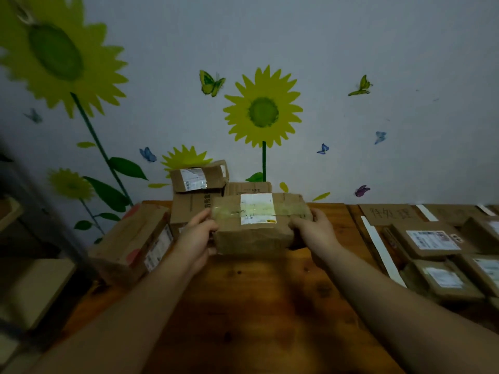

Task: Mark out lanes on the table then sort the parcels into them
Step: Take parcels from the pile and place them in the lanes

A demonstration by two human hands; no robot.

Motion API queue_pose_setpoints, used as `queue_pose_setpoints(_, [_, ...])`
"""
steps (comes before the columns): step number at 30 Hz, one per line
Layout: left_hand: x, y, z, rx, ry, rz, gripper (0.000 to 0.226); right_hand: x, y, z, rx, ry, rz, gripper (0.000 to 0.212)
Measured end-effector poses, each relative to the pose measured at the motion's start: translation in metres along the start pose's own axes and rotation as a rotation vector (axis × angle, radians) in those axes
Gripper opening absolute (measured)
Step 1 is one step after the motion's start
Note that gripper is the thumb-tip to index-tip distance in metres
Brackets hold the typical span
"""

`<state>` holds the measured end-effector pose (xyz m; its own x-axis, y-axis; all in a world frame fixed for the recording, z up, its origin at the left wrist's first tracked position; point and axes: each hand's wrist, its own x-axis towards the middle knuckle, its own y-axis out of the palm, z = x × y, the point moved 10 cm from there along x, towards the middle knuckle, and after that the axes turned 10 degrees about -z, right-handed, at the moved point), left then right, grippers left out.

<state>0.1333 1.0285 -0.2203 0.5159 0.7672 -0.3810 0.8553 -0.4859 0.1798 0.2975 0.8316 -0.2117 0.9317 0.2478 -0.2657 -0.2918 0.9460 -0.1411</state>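
A brown cardboard parcel (253, 233) with a white label and clear tape is held above the wooden table (243, 306), in the middle of the view. My left hand (195, 238) grips its left end and my right hand (313, 230) grips its right end. Behind it and to the left lies a pile of unsorted parcels (197, 179), with a larger box (132, 241) at the table's left edge. To the right, white tape strips (382, 252) mark lanes, headed by a handwritten cardboard sign (388, 213). Several flat parcels (429, 241) lie in those lanes.
The table stands against a wall with sunflower and butterfly stickers. A shelf unit (24, 265) holding boxes stands at the far left, beyond the table's left edge. Bare wood lies between my forearms.
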Motion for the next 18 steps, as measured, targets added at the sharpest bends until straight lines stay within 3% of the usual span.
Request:
queue_pose_setpoints(4, [-0.032,-0.027,-0.029,-0.059,0.177,0.002,0.060,-0.048,-0.005,0.015,0.123,-0.095,0.069,0.075])
queue_pose_setpoints(7, [-0.055,-0.031,-0.044,-0.114,0.248,0.029,0.062,-0.082,-0.017,0.032,0.182,-0.170,0.092,0.073])
queue_pose_setpoints(12, [-0.105,-0.014,-0.069,-0.172,0.355,0.142,0.061,-0.121,-0.055,0.059,0.186,-0.347,0.018,0.084])
queue_pose_setpoints(18, [-0.149,0.019,-0.078,-0.171,0.423,0.228,0.064,-0.149,-0.112,0.078,0.207,-0.459,-0.058,0.084])
